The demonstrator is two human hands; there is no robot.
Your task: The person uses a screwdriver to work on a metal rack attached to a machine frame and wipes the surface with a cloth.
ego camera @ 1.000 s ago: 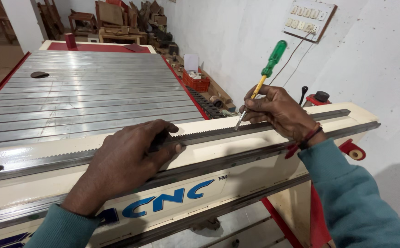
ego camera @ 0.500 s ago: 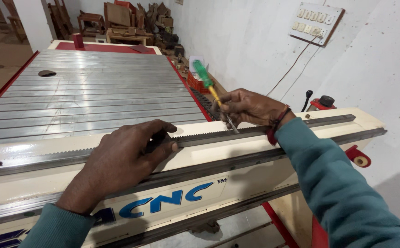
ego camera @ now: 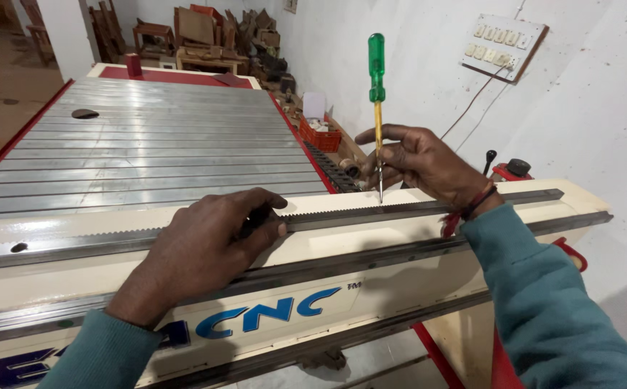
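Observation:
My left hand [ego camera: 202, 248] lies palm down on the long toothed metal rack [ego camera: 371, 211] that runs along the cream machine beam [ego camera: 342, 241], fingers curled over the rack's edge. My right hand [ego camera: 421, 164] grips a screwdriver [ego camera: 377, 86] with a green handle and yellow shaft. The tool stands upright with its tip on the rack's teeth. A red thread band circles my right wrist. Both sleeves are teal.
A ribbed aluminium machine bed [ego camera: 148, 151] stretches away behind the beam. A red tray [ego camera: 318, 133] and a black cable chain [ego camera: 335, 171] sit along its right side. A switchboard [ego camera: 502, 45] hangs on the white wall. Wooden furniture [ego camera: 205, 32] is stacked at the back.
My right hand has swung the screwdriver from a slant to upright and set its tip on the rack. My left hand has stayed pressed on the rack.

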